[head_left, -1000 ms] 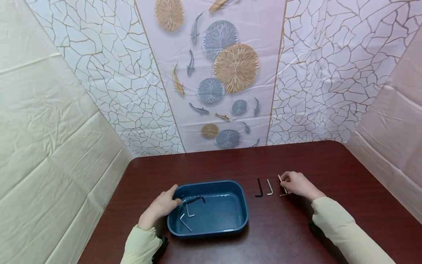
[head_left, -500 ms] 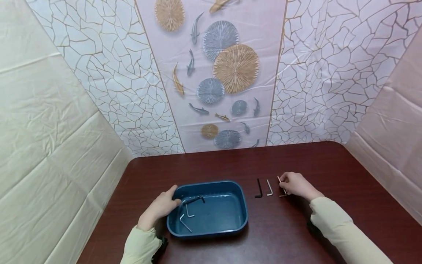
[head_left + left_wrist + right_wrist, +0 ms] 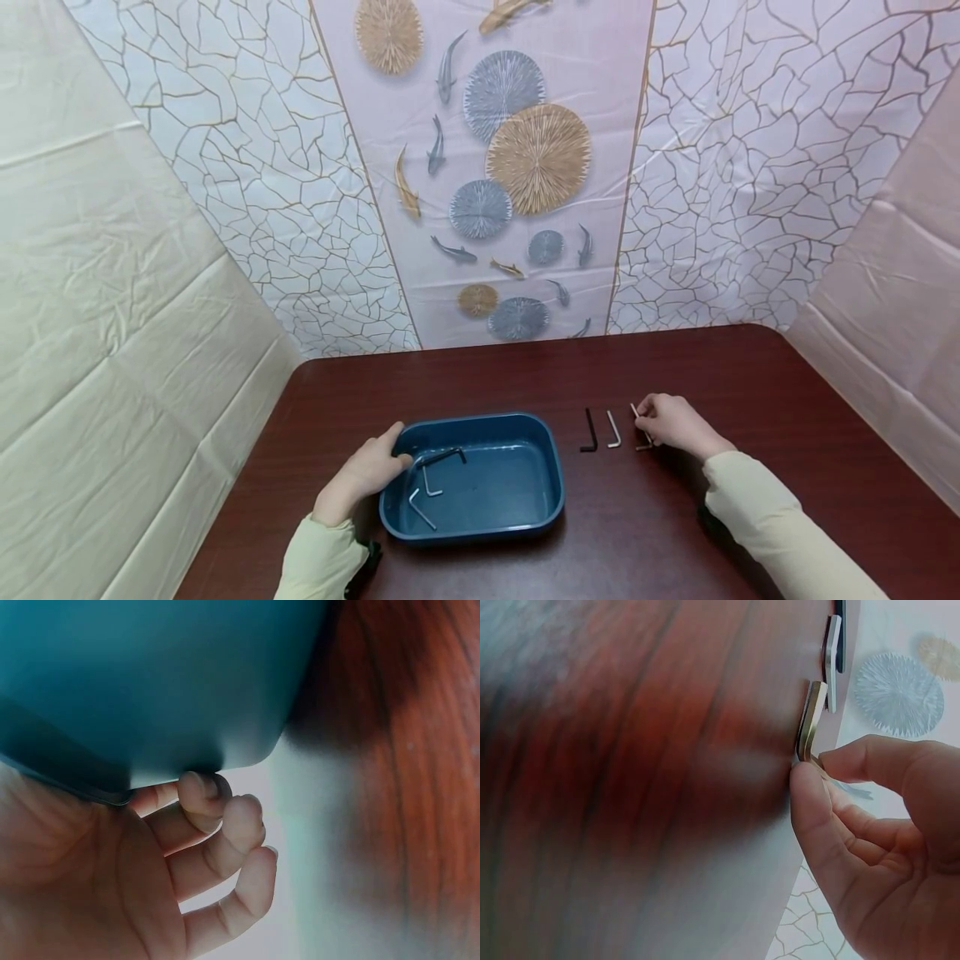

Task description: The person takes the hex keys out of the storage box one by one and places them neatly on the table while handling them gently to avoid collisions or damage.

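Note:
My left hand (image 3: 367, 467) grips the left side of a blue plastic bin (image 3: 506, 483), thumb over the rim. In the left wrist view, curled fingers (image 3: 244, 825) lie against the bin's outer wall. Three hex keys lie inside: a black one (image 3: 441, 456) and two silver ones, the upper (image 3: 427, 482) and lower (image 3: 423, 510). To the right, my right hand (image 3: 678, 421) pinches a brass-toned hex key (image 3: 813, 720) between thumb and forefinger, at the tabletop. Left of it lie a silver hex key (image 3: 614, 430) and a black one (image 3: 592, 432), roughly parallel.
The dark red-brown table (image 3: 615, 525) extends around the bin and keys. Behind its far edge hangs a patterned cloth (image 3: 480, 275). Plain pale cloth walls stand on the left (image 3: 150, 333) and on the right (image 3: 892, 292).

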`<state>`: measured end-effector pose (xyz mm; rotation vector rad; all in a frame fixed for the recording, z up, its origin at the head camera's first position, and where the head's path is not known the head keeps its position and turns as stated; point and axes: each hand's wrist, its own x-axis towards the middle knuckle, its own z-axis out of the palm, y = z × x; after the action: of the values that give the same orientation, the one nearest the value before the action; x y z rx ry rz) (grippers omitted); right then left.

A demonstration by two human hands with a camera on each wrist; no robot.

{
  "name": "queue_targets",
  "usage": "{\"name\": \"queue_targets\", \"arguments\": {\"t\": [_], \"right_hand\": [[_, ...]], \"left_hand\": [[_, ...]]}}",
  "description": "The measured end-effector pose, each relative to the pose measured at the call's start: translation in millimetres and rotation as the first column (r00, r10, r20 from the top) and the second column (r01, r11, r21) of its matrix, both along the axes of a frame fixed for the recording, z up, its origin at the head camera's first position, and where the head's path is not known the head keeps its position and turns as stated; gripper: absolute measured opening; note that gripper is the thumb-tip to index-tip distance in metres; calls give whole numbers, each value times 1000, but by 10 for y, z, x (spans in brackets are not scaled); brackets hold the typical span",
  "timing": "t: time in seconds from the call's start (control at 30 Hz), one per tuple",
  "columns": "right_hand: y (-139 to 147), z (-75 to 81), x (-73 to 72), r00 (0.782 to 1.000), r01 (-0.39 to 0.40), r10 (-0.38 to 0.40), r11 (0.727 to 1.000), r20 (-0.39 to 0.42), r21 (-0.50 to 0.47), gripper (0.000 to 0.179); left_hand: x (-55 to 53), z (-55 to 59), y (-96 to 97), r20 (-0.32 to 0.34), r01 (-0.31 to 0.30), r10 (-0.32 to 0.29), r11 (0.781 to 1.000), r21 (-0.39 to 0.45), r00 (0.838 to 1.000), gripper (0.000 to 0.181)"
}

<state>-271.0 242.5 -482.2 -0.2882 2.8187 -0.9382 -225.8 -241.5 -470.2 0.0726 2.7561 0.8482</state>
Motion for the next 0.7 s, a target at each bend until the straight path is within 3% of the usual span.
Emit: {"name": "queue_targets", "arguments": {"t": [0.7], "right_hand": [[-13,-9,7,1000,15,-15,1000,-6,-14,20]], "left_hand": [[6,-11,-24,6,2,-2,1000,15,1000,68]]}}
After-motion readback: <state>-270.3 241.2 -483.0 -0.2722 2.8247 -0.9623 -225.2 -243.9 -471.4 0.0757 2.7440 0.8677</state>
